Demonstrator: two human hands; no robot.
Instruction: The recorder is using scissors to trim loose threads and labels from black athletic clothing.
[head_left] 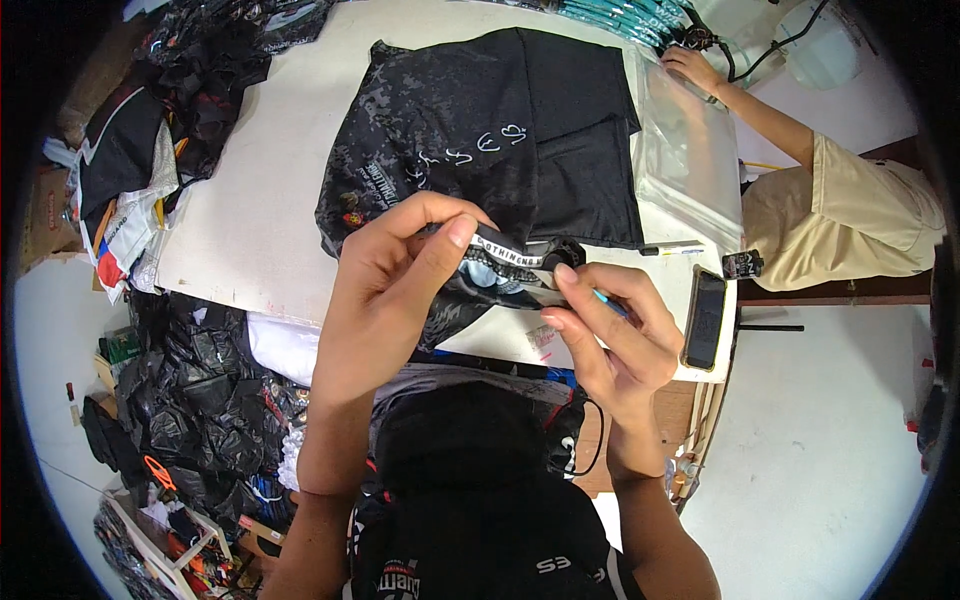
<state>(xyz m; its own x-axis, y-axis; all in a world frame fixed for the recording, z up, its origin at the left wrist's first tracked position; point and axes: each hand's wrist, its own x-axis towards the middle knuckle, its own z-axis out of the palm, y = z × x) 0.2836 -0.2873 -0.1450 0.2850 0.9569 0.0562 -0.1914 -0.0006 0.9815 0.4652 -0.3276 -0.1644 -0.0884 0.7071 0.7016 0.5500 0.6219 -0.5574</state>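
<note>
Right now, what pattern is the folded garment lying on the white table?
Dark grey-black camouflage with white markings, plain black on its right half; head view.

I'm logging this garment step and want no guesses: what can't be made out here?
- Head view: the left hand covers where it grips the dark garment.
- The right hand hides most of a thin blue tool.
- The paper tag is too small.
</note>
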